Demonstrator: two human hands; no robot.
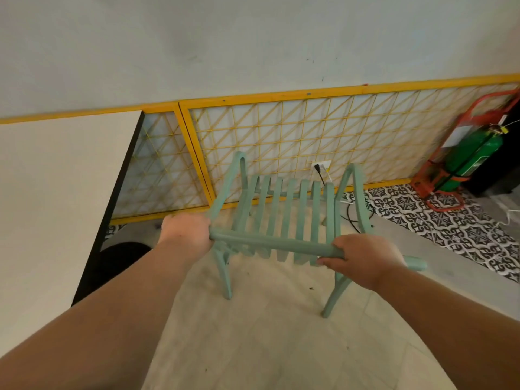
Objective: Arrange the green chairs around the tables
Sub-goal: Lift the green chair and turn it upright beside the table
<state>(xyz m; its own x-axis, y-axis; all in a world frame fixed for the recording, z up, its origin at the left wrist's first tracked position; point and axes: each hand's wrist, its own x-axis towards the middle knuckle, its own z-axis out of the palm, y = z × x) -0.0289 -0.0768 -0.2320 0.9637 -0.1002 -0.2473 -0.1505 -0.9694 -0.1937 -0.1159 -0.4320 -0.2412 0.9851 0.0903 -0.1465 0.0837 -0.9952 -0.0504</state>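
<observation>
The left hand (pixel 185 235) is curled round the left end of the top rail (pixel 270 243) of a green chair (pixel 284 209), and the right hand (pixel 363 258) grips the same rail near its right end. The chair is at centre, over pale floor, just beside a white table (pixel 56 192) at 9 o'clock. A yellow lattice panel (pixel 309 130) lines the wall at 12 o'clock, and a green cylinder (pixel 475 159) leans at 2 o'clock.

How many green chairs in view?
1. The green chair is right of the table, top rail gripped by left hand and right hand. Others may be off-frame.
</observation>
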